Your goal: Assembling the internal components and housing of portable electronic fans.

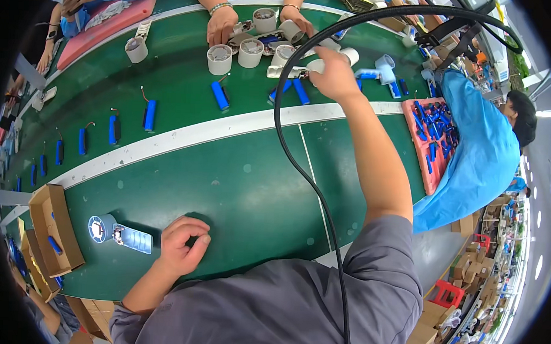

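Observation:
My right hand reaches across to the far strip of the table, thumb and fingers around the round end of a white handheld fan body. The opened handle beside it shows parts inside. My left hand rests near the front of the green table, fingers curled, nothing visible in them. To its left lies a light-blue fan body with its handle open. Several white fan bodies stand beyond, near another person's hands. Blue battery packs lie just this side of my right hand.
Wired blue battery packs are spaced along the far strip. A cardboard box stands at left, a pink tray of batteries at right beside a blue-sleeved person. A black cable hangs across the view.

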The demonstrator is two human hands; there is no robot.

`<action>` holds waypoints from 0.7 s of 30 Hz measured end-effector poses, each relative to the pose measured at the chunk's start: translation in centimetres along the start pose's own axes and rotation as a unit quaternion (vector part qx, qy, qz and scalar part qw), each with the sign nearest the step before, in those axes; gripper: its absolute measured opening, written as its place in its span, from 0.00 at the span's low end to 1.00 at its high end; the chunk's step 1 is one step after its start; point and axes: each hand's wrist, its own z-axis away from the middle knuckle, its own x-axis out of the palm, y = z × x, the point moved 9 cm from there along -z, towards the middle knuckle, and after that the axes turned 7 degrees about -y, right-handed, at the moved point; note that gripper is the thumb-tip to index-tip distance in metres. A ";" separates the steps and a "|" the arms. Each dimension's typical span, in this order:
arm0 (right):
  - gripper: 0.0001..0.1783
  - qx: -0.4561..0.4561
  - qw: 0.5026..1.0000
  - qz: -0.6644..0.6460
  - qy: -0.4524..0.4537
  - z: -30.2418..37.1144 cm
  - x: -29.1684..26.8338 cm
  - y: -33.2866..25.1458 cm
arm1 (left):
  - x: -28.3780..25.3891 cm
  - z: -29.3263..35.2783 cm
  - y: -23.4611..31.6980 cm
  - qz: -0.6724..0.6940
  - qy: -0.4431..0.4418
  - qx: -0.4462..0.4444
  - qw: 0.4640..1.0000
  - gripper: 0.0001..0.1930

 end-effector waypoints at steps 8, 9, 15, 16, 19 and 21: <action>0.48 0.139 0.941 0.097 -0.292 -4.2 4.9 2.3 | 0.0 0.0 -0.1 0.016 0.006 -0.014 1.000 0.04; 0.48 0.141 0.941 0.097 -0.291 -4.3 4.8 2.1 | 0.0 0.0 -0.2 0.022 0.003 -0.022 1.000 0.04; 0.46 0.137 0.932 0.081 -0.325 -4.5 5.5 1.7 | -0.2 0.2 -0.2 0.005 0.003 -0.025 1.000 0.04; 0.44 0.127 0.937 0.081 -0.315 -4.6 5.4 1.8 | 0.0 0.2 -0.1 0.008 -0.003 -0.017 1.000 0.04; 0.42 0.122 0.945 0.065 -0.297 -4.5 5.7 2.4 | 0.1 -0.1 -0.2 0.006 0.003 -0.030 1.000 0.03; 0.39 0.146 0.935 0.016 -0.324 -4.0 6.4 2.9 | 0.1 -0.1 -0.2 0.003 0.003 -0.029 1.000 0.03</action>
